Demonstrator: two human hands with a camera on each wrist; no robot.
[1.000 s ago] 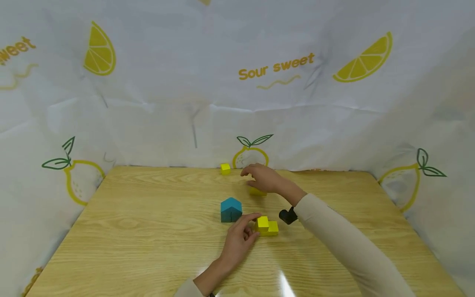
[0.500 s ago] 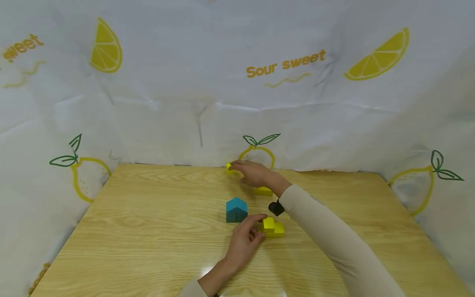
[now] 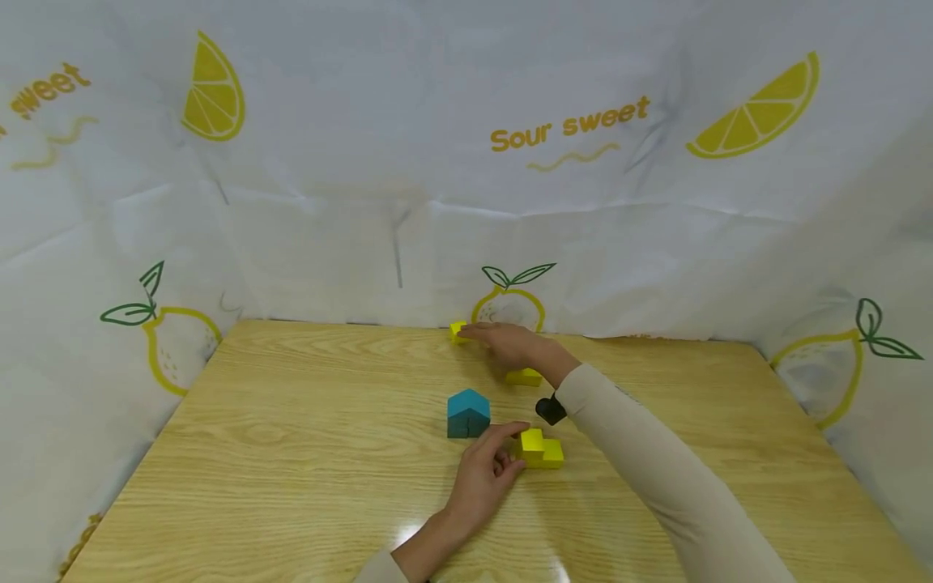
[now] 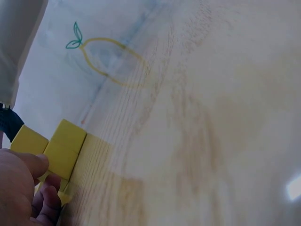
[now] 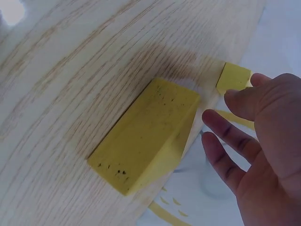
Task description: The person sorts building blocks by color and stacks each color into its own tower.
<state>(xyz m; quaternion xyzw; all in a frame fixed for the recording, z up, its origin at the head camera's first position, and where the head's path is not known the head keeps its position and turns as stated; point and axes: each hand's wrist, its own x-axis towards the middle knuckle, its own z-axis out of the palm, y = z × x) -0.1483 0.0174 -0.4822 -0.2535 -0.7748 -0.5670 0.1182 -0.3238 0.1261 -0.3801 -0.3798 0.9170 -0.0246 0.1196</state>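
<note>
My left hand [image 3: 481, 478] pinches the left end of a small stack of yellow blocks [image 3: 542, 455], a cube on top and a longer part sticking out right below it. In the left wrist view, thumb and finger lie against these yellow blocks [image 4: 66, 146]. At the table's back edge, my right hand [image 3: 506, 344] has its thumb and forefinger at a small yellow cube [image 3: 457, 331], which looks slightly turned. The right wrist view shows thumb and forefinger around one end of this yellow cube [image 5: 233, 77]; the other fingers are loosely bent.
A longer yellow block [image 3: 524, 377] lies under the right wrist, seen large as a wedge-like yellow block [image 5: 146, 132] from the right wrist. Left of the stack stands a blue house-shaped block [image 3: 468, 413]. A black object [image 3: 550, 410] sits by the right sleeve. Lemon-printed cloth [image 3: 328, 259] hangs behind the table.
My right hand has moved left and back to the small yellow cube, uncovering more of the longer yellow block. The left hand stays at the stack. The head view has shifted slightly.
</note>
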